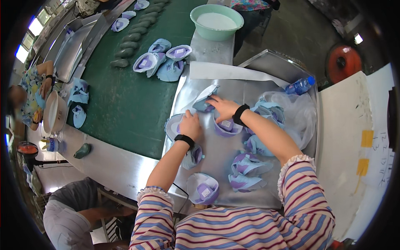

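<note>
Several light-blue and purple shoe uppers lie around my hands on a metal worktable [221,171]. My left hand [191,126] is closed on the edge of one pale-lined shoe upper [172,126] at the table's left side. Just ahead and to the right, my right hand [225,109] has its fingers bent over another blue shoe upper [203,100], which stands tilted. Beneath the right wrist sits a purple-lined shoe upper [227,130] with a white label inside. Closer to my body are another labelled shoe upper [203,188] and a folded pair of uppers [248,171].
Left of the table runs a green conveyor belt [125,104] carrying a cluster of uppers [154,58] and a row of dark green shoe lasts [130,37]. A green basin [216,23] stands beyond. A blue-capped bottle [300,86] and clear plastic bag [304,114] lie right. A co-worker [37,87] is across.
</note>
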A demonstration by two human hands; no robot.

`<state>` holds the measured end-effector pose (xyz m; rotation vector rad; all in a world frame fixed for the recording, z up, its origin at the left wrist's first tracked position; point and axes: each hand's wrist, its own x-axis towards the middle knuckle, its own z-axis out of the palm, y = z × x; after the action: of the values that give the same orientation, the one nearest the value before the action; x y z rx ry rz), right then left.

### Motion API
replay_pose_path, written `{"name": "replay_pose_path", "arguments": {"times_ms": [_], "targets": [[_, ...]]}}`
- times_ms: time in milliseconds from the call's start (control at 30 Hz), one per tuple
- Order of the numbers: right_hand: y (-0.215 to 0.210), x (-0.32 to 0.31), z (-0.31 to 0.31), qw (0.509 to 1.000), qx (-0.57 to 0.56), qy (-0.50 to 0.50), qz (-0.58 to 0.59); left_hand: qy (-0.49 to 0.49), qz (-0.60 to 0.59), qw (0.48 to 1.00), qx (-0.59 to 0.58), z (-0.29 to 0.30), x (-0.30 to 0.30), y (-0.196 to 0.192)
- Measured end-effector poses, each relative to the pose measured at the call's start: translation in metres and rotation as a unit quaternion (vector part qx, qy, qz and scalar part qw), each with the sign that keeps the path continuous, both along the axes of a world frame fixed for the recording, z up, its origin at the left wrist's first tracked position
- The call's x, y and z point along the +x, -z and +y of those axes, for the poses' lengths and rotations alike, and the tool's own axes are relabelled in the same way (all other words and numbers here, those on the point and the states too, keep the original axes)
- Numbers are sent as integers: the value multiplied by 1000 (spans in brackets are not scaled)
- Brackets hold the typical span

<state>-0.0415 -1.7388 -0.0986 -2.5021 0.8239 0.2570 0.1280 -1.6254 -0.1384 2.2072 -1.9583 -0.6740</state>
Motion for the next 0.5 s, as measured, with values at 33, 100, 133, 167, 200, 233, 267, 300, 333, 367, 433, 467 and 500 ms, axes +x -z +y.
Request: {"name": "replay_pose_path", "arguments": {"times_ms": [33,100,133,167,200,233,267,300,333,367,433,467,500], "targets": [[11,-10,-7,999,21,-20,-27,-40,62,997,-21,-1,9,-3],[33,-22,-24,984,35,72,-157,-150,235,956,-90,1,45,-5],[26,-12,-25,969,75,162,-169,-263,486,825,-118,11,80,13],[20,-10,-28,944,114,259,-172,-345,678,637,-125,22,98,-5],[14,-7,-30,960,61,219,-162,-320,752,561,-133,32,104,-28],[11,-5,-33,972,6,177,-157,-289,815,481,-143,39,110,-44],[19,-1,-32,976,-30,159,-148,-262,836,465,-126,46,113,-43],[19,14,-28,985,-16,132,-107,-234,855,449,-113,52,116,-40],[15,24,-25,993,-6,107,-60,-231,861,438,-120,55,114,-35],[13,36,-21,997,4,80,-12,-226,868,425,-125,57,113,-30],[30,52,-9,995,-84,25,44,-237,859,432,-142,51,106,-19],[32,61,-10,995,-56,20,81,-243,855,430,-157,48,107,-16],[29,72,-13,992,-30,13,119,-249,851,427,-174,42,109,-16]]}}
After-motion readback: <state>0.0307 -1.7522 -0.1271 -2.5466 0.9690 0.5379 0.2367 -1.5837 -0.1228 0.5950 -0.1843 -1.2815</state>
